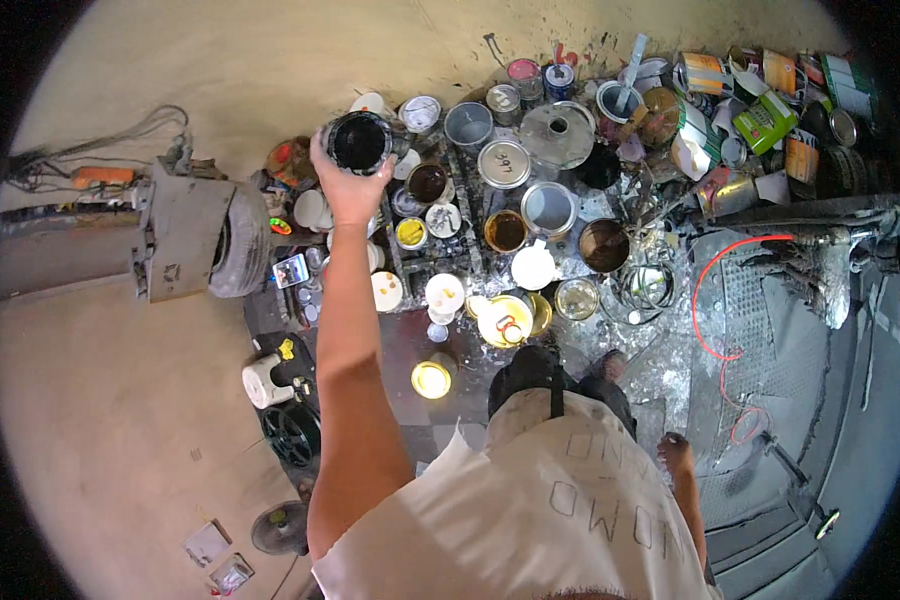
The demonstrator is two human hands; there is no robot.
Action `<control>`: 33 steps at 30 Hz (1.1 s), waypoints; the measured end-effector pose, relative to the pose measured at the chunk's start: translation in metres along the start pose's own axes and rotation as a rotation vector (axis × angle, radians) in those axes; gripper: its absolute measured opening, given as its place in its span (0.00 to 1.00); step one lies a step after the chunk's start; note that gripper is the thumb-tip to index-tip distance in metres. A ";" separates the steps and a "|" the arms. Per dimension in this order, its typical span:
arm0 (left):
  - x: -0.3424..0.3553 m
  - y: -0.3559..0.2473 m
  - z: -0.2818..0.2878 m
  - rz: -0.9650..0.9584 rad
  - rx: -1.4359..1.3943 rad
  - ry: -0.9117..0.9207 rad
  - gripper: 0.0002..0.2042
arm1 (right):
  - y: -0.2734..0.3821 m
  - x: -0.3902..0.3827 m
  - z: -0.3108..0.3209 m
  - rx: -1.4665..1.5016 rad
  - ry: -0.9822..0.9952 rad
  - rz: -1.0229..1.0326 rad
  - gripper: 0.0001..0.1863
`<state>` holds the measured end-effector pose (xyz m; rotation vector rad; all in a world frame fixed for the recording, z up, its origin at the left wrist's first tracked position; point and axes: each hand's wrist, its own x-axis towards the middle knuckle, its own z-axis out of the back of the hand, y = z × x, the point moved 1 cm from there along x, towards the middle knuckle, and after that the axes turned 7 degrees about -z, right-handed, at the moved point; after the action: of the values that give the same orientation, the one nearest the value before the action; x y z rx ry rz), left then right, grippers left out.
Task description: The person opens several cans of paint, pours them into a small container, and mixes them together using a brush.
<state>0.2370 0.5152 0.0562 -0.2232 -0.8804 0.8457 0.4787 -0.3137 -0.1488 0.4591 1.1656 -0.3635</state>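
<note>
My left hand reaches far forward and grips a round dark open can by its near rim, holding it above the left end of a crowd of paint tins on the floor. The can's inside looks black. Just right of it lie a small lidded tin and an open tin of dark brown paint. My right hand hangs low by my right side, holding nothing, with its fingers loosely curled. I stand over the tins in a white shirt.
Many open and lidded paint tins cover the stained floor ahead; boxes and cans pile at the back right. A grey machine with a tyre stands left. A red wire lies on a metal grate at right. A small fan sits lower left.
</note>
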 end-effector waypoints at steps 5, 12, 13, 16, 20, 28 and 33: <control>-0.026 -0.082 0.037 -0.085 -0.428 -0.195 0.64 | 0.062 0.005 -0.010 -0.246 -0.085 0.232 0.20; -0.109 -0.193 0.007 -0.142 -0.497 0.127 0.63 | 0.118 0.002 -0.022 0.003 0.009 0.363 0.24; -0.123 -0.205 -0.002 -0.146 -0.525 0.213 0.62 | 0.118 -0.002 -0.021 0.039 0.009 0.356 0.24; -0.154 -0.224 -0.029 -0.054 -0.478 0.482 0.58 | 0.102 -0.011 -0.015 0.039 -0.006 0.330 0.24; -0.174 -0.241 -0.052 -0.099 -0.146 0.620 0.56 | 0.037 -0.001 0.003 0.137 -0.021 0.257 0.23; -0.167 -0.274 -0.084 -0.280 0.131 0.738 0.55 | -0.123 0.055 0.017 0.524 0.038 0.132 0.10; -0.162 -0.287 -0.098 -0.389 0.200 0.750 0.54 | -0.144 0.047 0.021 0.418 -0.040 -0.007 0.11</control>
<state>0.4150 0.2220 0.0413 -0.1657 -0.1210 0.4205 0.4405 -0.4488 -0.2085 0.8076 1.0528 -0.6236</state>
